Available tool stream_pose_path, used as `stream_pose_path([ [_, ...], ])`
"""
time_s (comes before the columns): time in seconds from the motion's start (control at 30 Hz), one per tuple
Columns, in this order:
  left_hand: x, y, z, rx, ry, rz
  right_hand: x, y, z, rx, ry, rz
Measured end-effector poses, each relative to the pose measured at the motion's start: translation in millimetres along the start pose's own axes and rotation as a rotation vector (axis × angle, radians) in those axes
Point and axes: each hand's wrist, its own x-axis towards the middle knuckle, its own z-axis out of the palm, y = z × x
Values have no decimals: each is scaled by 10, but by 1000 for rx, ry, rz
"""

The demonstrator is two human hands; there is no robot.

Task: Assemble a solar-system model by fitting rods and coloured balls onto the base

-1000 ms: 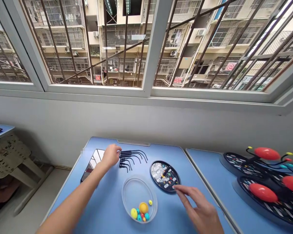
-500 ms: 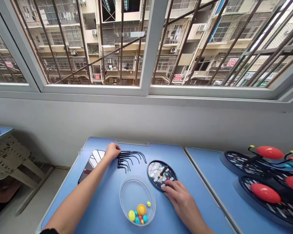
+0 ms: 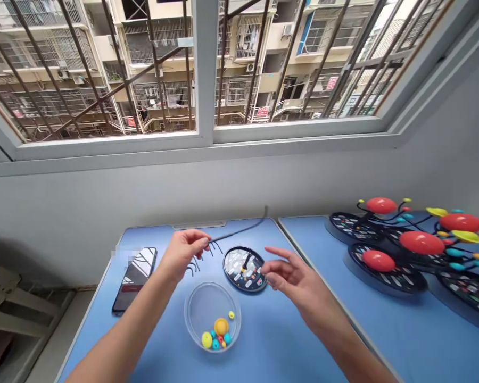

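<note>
Pinched in my left hand (image 3: 187, 250) is one end of a thin black bent rod (image 3: 243, 229), raised above the table and pointing right, its tip curving up. Behind and below this hand lie several more bent rods (image 3: 195, 265), partly hidden. My right hand (image 3: 287, 271) hovers with fingers apart and nothing in them, beside the round black-rimmed base (image 3: 245, 269), which bears printed pictures and a short black post. Nearer me, a clear round plastic bowl (image 3: 189, 319) contains colored balls and beads, among them an orange ball (image 3: 221, 326) and a yellow ball (image 3: 206, 339).
A smartphone (image 3: 134, 279) lies on the left of the blue table (image 3: 151, 351). On the adjoining table at right stand several assembled models with red balls (image 3: 422, 242) and curved black rods. A wall and barred window are behind.
My left hand has lifted one bent rod from the row and swung it rightward. My right hand has come off the round base and opened. The view has turned to the right.
</note>
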Motion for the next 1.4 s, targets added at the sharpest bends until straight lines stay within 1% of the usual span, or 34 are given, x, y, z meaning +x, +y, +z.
stream_pose_path([
  [0.07, -92, 60, 264, -1, -114, -24, 58, -107, 7, 178, -9, 52],
  [0.17, -129, 49, 541, -1, -230, -53, 146, -139, -10, 289, 56, 33],
  [0.23, -85, -13, 642, 42, -253, -40, 208, -104, -40, 317, 104, 18],
  [0.3, -7, -97, 699, 159, -227, 24, 281, -48, -75, 352, 119, 38],
  [0.4, 116, -211, 754, 367, -146, 125, 404, 52, -111, 416, 104, 91],
  [0.5, 203, -274, 805, 528, -98, 153, 508, 150, -114, 456, 133, 112],
  [0.63, 273, -307, 856, 711, -65, 210, 582, 240, -100, 470, 181, 114],
  [0.73, 315, -334, 877, 768, -77, 214, 605, 281, -103, 472, 195, 122],
  [0.93, 350, -371, 903, 785, -119, 157, 620, 368, -121, 471, 206, 137],
  [1.2, 365, -310, 934, 948, -165, 140, 597, 451, -130, 463, 203, 177],
  [1.4, 394, -282, 942, 1052, -198, 127, 642, 476, -104, 444, 183, 221],
])
